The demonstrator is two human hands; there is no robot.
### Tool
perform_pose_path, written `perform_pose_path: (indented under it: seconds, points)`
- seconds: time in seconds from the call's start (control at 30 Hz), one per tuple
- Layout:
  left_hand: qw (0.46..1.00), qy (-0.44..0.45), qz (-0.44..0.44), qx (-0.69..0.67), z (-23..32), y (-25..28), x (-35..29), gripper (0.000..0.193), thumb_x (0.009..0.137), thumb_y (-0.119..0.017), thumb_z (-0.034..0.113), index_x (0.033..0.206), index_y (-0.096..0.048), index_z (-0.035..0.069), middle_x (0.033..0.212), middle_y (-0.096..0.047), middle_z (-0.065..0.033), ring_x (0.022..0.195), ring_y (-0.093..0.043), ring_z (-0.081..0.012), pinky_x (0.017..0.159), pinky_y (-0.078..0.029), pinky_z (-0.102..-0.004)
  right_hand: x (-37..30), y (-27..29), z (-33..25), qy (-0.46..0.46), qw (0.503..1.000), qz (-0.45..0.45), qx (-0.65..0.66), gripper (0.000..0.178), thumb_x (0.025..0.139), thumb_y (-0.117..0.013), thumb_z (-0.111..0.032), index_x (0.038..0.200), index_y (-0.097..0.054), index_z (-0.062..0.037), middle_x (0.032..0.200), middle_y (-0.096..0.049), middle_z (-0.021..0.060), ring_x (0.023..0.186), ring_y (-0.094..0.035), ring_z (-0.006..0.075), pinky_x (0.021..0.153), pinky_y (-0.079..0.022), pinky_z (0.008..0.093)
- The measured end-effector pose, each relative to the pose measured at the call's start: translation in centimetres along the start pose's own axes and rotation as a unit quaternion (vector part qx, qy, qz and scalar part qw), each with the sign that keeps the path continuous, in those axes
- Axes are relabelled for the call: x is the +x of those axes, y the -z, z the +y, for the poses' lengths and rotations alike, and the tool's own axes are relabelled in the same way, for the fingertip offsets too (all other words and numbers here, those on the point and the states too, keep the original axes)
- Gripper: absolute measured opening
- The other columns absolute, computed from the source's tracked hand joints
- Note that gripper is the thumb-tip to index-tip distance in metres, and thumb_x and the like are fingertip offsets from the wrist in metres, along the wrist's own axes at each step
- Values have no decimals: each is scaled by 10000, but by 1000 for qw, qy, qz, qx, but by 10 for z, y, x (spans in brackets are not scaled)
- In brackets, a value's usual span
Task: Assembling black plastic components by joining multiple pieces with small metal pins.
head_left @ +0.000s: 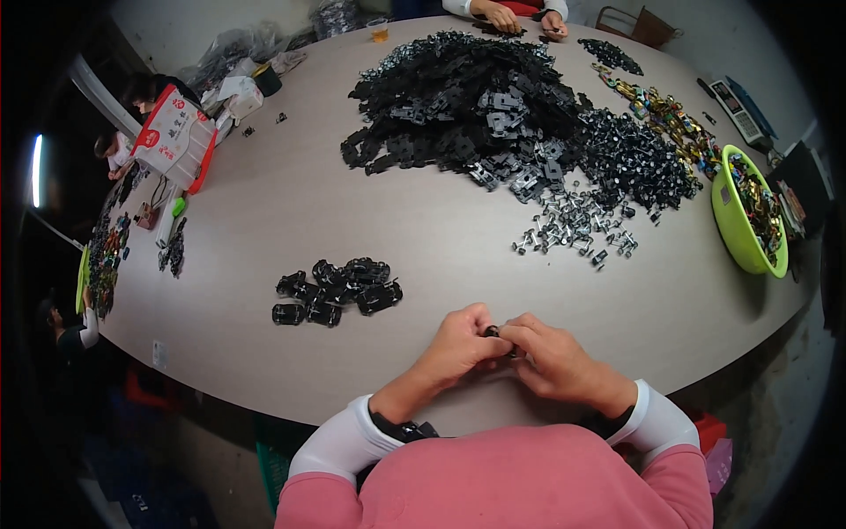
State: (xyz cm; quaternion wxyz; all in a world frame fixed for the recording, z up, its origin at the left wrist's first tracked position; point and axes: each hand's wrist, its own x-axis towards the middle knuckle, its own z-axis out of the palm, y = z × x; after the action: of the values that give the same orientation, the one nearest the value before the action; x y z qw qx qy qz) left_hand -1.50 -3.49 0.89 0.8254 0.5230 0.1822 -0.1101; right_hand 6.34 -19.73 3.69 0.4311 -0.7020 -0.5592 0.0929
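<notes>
My left hand and my right hand meet at the near edge of the table, both closed around a small black part. Fingers cover most of it, so its exact kind is hidden. To the left of my hands lies a small cluster of black toy cars. Beyond my hands, loose wheel-and-axle pieces are scattered, with a denser heap of wheel sets behind them. A large mound of black plastic toy-car bases rises at the middle of the far side.
At the right edge stands a green bowl full of colourful toy-car pieces, near a telephone. Gold and coloured car bodies lie behind the wheels. A red-and-white box stands left. Another person's hands work across the table.
</notes>
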Motion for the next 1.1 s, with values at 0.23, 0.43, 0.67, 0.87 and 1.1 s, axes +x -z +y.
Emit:
perform_pose_path:
  seconds: [0.23,0.43,0.67,0.87,1.1]
  points:
    - [953,-76,200,216,30,73,-33,293,713,-719,34,689,-433,95,608,-604,-73,439,-517,-89,375,-380,-215,0,45,71,-64,988,91,-108,235,754,-568,49,980,-549,-13,841,-570,140,626,-584,313,585,-476,361]
    - [837,-118,400,354,45,148,-49,325,745,-755,168,654,-459,67,526,-518,-18,439,-477,-81,403,-386,-265,45,34,89,-58,977,130,-161,196,767,-578,2,961,-569,-13,968,-576,138,819,-603,302,669,-496,384]
    - [694,-259,490,460,60,127,-38,285,758,-750,167,708,-508,26,561,-547,-60,503,-503,-120,493,-420,-290,67,14,99,-55,961,39,-268,166,743,-588,11,898,-535,-21,895,-536,120,871,-565,309,710,-499,389]
    - [679,-398,262,559,80,62,57,71,774,-620,34,845,-619,24,817,-603,-124,734,-597,-282,660,-484,-377,37,37,66,-19,972,60,-227,219,740,-621,-14,951,-562,-19,926,-545,100,870,-549,295,717,-491,380]
    - [528,-378,236,723,88,50,177,251,701,-588,-53,917,-653,57,864,-524,-89,921,-523,-289,755,-453,-390,2,31,64,-71,978,6,-194,200,741,-657,-46,920,-576,-9,1001,-503,130,912,-518,301,756,-483,374]
